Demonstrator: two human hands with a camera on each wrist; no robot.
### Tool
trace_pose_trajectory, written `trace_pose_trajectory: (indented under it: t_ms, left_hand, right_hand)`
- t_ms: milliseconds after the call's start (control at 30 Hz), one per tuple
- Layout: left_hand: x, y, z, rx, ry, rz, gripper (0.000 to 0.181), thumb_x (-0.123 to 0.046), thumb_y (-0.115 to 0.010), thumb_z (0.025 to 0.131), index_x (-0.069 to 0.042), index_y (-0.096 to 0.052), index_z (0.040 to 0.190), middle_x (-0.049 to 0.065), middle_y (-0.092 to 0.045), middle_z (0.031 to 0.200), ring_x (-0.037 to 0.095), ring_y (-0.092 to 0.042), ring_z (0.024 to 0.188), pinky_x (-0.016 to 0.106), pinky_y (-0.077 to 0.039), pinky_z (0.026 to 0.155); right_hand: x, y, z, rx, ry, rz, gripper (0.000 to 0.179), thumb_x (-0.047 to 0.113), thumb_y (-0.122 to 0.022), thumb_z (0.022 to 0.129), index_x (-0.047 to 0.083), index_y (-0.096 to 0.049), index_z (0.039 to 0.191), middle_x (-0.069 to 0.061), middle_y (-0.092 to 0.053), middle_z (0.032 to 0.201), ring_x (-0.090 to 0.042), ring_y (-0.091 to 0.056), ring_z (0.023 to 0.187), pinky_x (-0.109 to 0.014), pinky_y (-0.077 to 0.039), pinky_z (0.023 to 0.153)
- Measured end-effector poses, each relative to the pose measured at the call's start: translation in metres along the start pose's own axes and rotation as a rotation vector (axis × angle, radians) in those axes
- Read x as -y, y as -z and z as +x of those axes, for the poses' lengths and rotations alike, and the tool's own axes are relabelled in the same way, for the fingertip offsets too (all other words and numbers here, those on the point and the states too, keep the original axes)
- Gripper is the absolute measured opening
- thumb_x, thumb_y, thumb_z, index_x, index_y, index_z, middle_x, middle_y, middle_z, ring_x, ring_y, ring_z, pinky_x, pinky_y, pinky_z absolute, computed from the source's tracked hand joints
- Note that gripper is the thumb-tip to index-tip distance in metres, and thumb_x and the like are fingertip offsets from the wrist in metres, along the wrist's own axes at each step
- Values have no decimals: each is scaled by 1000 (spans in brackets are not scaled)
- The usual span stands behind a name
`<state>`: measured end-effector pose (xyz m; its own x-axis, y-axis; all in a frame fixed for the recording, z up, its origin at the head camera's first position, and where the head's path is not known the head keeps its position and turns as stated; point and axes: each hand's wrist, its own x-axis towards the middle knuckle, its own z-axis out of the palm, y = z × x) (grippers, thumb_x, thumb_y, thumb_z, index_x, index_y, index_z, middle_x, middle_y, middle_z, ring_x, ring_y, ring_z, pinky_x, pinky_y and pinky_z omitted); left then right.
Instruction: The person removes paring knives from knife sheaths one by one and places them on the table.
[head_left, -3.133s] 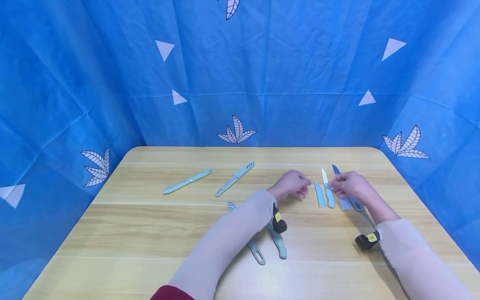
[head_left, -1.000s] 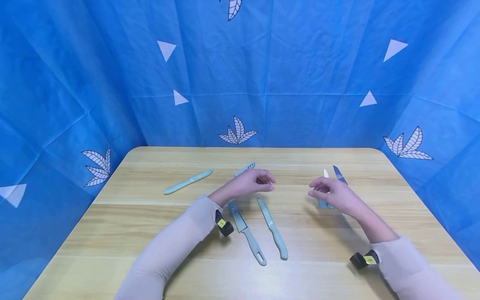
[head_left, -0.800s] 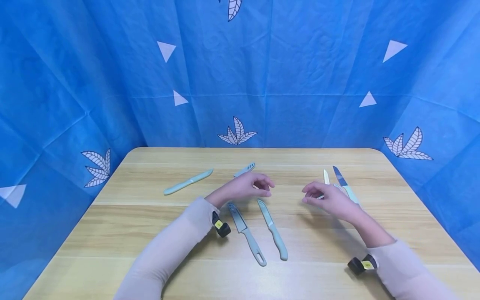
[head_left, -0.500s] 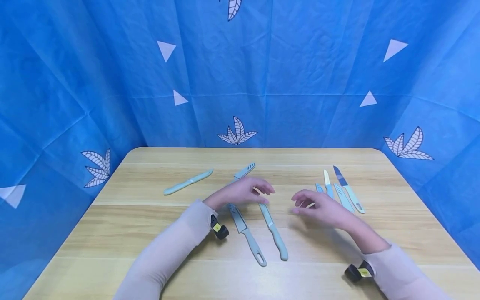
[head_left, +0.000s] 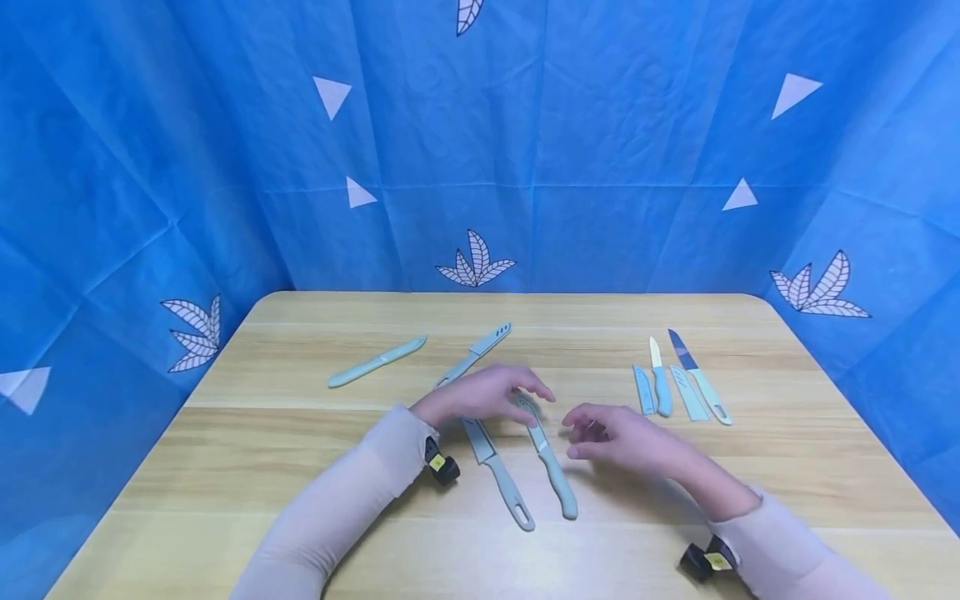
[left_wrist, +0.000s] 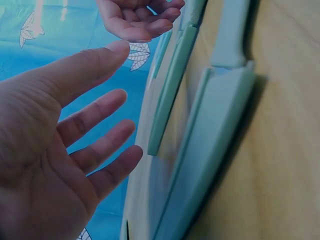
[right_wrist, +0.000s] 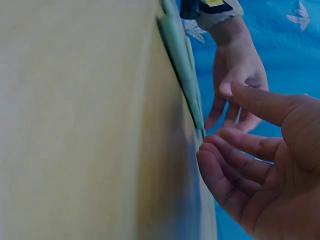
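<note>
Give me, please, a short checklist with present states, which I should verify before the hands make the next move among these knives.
1. Left hand free: ok, it holds nothing.
2. Right hand free: ok, it holds nothing, fingers loosely bent.
3. Nearest knife, below the left fingertips, covered: ok, its sheath is on.
4. That sheath firmly seated: cannot tell from these views.
5. Every blade covered: not ok, the pale-bladed knife and the dark-bladed knife on the right side are bare, each with a loose sheath beside it.
6. Bare blades apart from both hands: ok, they lie farther back on the table.
</note>
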<state>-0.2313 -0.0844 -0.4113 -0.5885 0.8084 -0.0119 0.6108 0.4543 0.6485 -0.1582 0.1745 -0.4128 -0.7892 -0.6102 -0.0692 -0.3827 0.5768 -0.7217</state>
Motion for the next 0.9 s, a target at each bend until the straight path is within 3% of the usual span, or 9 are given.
trace_pose_trajectory:
  t_ms: [367, 667, 900]
  left_hand:
    - [2, -11, -1, 58, -27, 86, 46, -25, -79, 84, -19, -66, 127, -7, -61, 127, 9, -53, 118, 22, -44, 102]
    - [7, -16, -2, 70, -38, 167, 47, -27, -81, 80, -20, -67, 125, -7, -60, 130, 12, -50, 123, 26, -38, 108]
    - [5, -17, -1, 76, -22, 216, 38, -29, -80, 80, -20, -72, 117, -7, -61, 128, 13, -49, 122, 25, -38, 108]
  right_hand:
    - [6, -11, 1, 5, -45, -24, 38, 39, -70, 89, 13, -64, 116, 11, -63, 89, -9, -59, 83, -26, -54, 75]
    - [13, -20, 4, 3, -84, -71, 37, 43, -73, 85, 15, -67, 109, 12, -61, 79, -9, -56, 72, -25, -52, 64]
    - [14, -23, 4, -12, -73, -118, 35, 44, -75, 83, 18, -68, 104, 13, -59, 78, -9, -53, 70, -25, -50, 61]
